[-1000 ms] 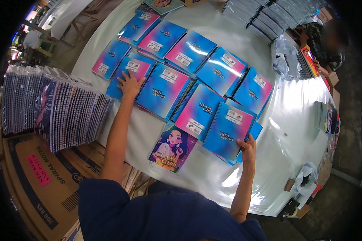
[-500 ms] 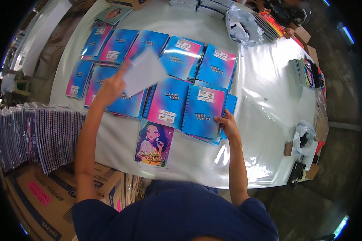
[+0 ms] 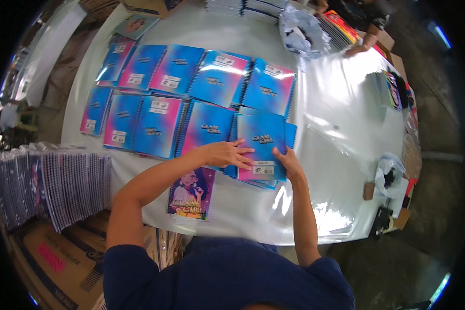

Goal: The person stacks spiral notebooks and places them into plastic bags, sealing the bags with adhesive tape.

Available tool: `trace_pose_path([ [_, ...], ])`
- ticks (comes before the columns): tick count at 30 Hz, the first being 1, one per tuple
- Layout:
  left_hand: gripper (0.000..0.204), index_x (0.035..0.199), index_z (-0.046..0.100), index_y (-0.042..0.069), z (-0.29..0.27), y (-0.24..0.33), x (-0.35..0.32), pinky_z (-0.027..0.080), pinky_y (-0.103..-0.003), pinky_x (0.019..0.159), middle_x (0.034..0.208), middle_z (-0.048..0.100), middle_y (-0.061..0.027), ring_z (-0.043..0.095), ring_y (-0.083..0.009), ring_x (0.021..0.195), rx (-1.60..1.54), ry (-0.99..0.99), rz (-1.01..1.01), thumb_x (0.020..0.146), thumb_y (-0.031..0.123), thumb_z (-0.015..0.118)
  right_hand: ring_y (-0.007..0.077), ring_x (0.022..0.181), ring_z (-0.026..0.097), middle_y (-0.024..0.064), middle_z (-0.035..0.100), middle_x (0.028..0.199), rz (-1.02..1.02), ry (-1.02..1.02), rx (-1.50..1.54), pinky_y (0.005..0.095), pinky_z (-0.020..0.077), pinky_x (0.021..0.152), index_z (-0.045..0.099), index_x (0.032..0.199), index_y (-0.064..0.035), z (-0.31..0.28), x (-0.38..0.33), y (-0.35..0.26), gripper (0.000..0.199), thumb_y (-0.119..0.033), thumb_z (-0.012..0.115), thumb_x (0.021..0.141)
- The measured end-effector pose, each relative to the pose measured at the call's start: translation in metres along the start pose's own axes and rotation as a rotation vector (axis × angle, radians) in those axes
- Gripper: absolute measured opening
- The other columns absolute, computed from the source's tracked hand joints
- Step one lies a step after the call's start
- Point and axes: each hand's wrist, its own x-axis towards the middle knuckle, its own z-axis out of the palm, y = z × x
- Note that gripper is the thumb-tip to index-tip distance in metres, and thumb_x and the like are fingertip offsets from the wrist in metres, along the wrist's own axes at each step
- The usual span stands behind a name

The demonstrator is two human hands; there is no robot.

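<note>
We have both hands on the nearest stack of blue-and-pink spiral notebooks (image 3: 261, 150): our left hand (image 3: 227, 154) lies flat, fingers spread on its left edge, and our right hand (image 3: 289, 163) presses its lower right corner, neither closed around anything. We judge this as squaring the pile; next it wants an even push from both sides. Beyond the hands lie two rows of like notebooks (image 3: 191, 93) (each with a small white label). Just left, below our left hand, sits a purple-covered notebook (image 3: 192, 194).
</note>
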Motion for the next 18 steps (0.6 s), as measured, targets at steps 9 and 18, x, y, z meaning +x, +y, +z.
trace_pose_path([
  [9, 0.075, 0.144, 0.031, 0.004, -0.069, -0.184, -0.163, 0.026, -0.064, 0.104, 0.147, 0.029, -0.0280, 0.028, -0.0486, 0.133, 0.354, 0.484, -1.744, 0.086, 0.042, 0.059, 0.0218, 0.087, 0.065, 0.0145, 0.067, 0.101, -0.002, 0.037, 0.196, 0.0330, 0.0526, 0.082, 0.058, 0.113, 0.0040, 0.021, -0.009, -0.014, 0.049, -0.010, 0.081, 0.071],
  [18, 0.069, 0.143, 0.036, 0.013, -0.068, -0.221, -0.201, 0.029, -0.060, 0.106, 0.147, 0.031, -0.0234, 0.034, -0.0498, 0.130, 0.051, 0.230, -1.964, 0.088, 0.049, 0.056, 0.0216, 0.085, 0.066, 0.0140, 0.067, 0.101, 0.017, 0.062, 0.182, 0.0318, 0.0530, 0.081, 0.056, 0.114, 0.0050, 0.017, -0.011, -0.013, 0.053, -0.012, 0.081, 0.071],
])
